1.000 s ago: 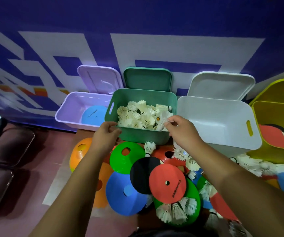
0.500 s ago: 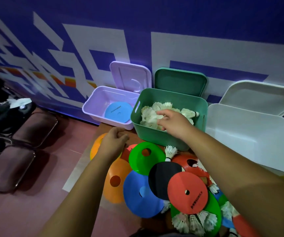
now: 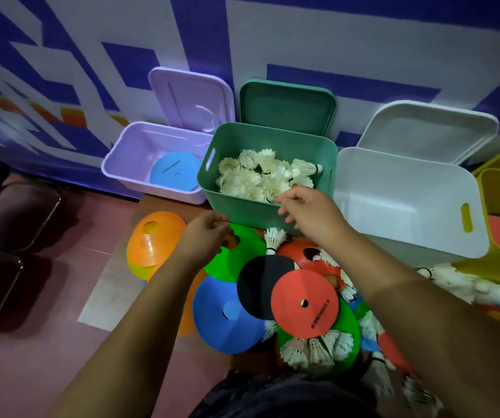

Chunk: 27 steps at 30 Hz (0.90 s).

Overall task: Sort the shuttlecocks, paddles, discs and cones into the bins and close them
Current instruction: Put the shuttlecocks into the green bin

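Shuttlecocks [image 3: 260, 179] lie heaped in the green bin [image 3: 242, 215], and a loose shuttlecock [image 3: 273, 238] stands just before it. They look feather-light and crushable, so pinch the cork. Right hand [image 3: 309, 212] hovers over the bin's front rim, fingers slack and empty. Left hand [image 3: 206, 236] is curled before the bin, contents unclear.

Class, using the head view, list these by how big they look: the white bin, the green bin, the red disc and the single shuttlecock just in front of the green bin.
1. white bin
2. green bin
3. red disc, which is nearer the camera and so looks bigger than it is
4. shuttlecock
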Motion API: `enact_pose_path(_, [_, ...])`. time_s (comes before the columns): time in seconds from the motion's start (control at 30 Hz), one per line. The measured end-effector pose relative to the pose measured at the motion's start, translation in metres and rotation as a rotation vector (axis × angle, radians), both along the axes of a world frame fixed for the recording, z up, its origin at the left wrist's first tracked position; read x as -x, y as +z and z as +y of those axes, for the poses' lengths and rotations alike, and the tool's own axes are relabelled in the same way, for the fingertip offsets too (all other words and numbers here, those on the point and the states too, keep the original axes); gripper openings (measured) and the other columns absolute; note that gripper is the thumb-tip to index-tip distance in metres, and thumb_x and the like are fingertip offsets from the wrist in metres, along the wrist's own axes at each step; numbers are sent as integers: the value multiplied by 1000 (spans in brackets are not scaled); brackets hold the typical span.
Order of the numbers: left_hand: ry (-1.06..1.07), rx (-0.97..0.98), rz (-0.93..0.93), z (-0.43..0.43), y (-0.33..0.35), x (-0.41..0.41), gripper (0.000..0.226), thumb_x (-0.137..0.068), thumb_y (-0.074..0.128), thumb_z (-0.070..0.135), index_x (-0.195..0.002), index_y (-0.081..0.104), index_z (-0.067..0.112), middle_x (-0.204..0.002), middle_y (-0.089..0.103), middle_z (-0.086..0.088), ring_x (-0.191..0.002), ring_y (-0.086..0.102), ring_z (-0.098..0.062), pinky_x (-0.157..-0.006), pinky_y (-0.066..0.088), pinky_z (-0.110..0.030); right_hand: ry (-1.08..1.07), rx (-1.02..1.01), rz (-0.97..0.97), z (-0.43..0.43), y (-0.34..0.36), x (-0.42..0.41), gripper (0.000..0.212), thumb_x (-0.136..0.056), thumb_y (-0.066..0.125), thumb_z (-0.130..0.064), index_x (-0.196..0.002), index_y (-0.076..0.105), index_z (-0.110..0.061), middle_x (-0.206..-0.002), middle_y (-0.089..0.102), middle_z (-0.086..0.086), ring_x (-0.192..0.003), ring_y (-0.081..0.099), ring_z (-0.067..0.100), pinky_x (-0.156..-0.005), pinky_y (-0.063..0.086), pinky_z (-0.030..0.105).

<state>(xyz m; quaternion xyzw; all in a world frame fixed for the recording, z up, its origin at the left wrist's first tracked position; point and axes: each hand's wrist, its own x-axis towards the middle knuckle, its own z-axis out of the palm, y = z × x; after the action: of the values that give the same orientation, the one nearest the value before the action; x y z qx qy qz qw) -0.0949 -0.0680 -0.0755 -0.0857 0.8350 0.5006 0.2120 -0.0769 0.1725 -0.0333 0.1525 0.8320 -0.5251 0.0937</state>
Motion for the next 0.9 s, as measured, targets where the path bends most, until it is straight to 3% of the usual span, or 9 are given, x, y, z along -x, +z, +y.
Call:
enact_pose_path(0.23, [-224, 59, -58, 46, -24, -22, 15, -99, 65, 12, -113, 70, 13, -96, 77, -5, -68, 69, -16, -61, 53, -25, -61, 14, -62, 30, -12, -51, 22, -102, 56, -19, -101, 76, -30, -88, 78, -6, -70, 70, 8, -67, 57, 29])
enact_pose_path(0.33, [-360, 85, -93, 64, -32, -36, 16, -96, 72, 15, -112, 71, 12, -85, 74, -3, -70, 69, -16, -67, 56, -28, -41, -15, -101, 44, -24, -70, 20, -103, 58, -22, -98, 76, -31, -88, 78, -5, -69, 71, 10, -61, 55, 23])
enact_pose_path(0.4, [-473, 149, -109, 76, -36, -48, 22, -93, 76, 21, -113, 70, 15, -93, 74, 1, -81, 70, -16, -75, 56, -28, -34, -58, -140, 51, -34, -82, 20, -102, 59, -24, -95, 76, -32, -87, 78, -6, -66, 70, 6, -59, 54, 22])
enact_pose_path(0.53, [-619, 309, -53, 95, -50, -71, 44, -73, 74, 40, -110, 70, 16, -112, 72, -1, -98, 68, -23, -86, 56, -38, 11, -208, -229, 64, -48, -105, 21, -96, 59, -21, -90, 78, -21, -91, 77, -3, -87, 71, 17, -82, 58, 33])
enact_pose_path(0.6, [-581, 364, -5, 98, -69, -76, 59, -62, 67, 47, -115, 69, 21, -115, 69, 0, -99, 67, -22, -86, 56, -38, 67, -310, -278, 68, -52, -117, 22, -95, 56, -17, -91, 77, -13, -95, 77, 6, -94, 71, 24, -83, 56, 34])
enact_pose_path(0.67, [-544, 394, 32, 101, -70, -81, 65, -64, 75, 44, -126, 65, 24, -121, 64, -2, -103, 65, -22, -89, 54, -36, 94, -371, -292, 72, -60, -127, 20, -93, 56, -14, -92, 76, -10, -99, 76, 10, -96, 70, 27, -84, 58, 37])
enact_pose_path(0.77, [-530, 442, 55, 108, -68, -88, 55, -77, 82, 25, -126, 61, 15, -125, 55, -9, -105, 61, -31, -87, 51, -38, 129, -416, -262, 74, -73, -136, 17, -92, 63, -18, -106, 73, -20, -112, 70, 3, -104, 66, 24, -91, 58, 40])
enact_pose_path(0.9, [-513, 465, 112, 112, -70, -93, 29, -84, 77, 27, -98, 55, 14, -111, 57, -10, -93, 59, -32, -70, 41, -37, 210, -439, -253, 69, -82, -137, 38, -93, 67, -20, -132, 65, -19, -130, 58, 3, -118, 60, 23, -99, 54, 41])
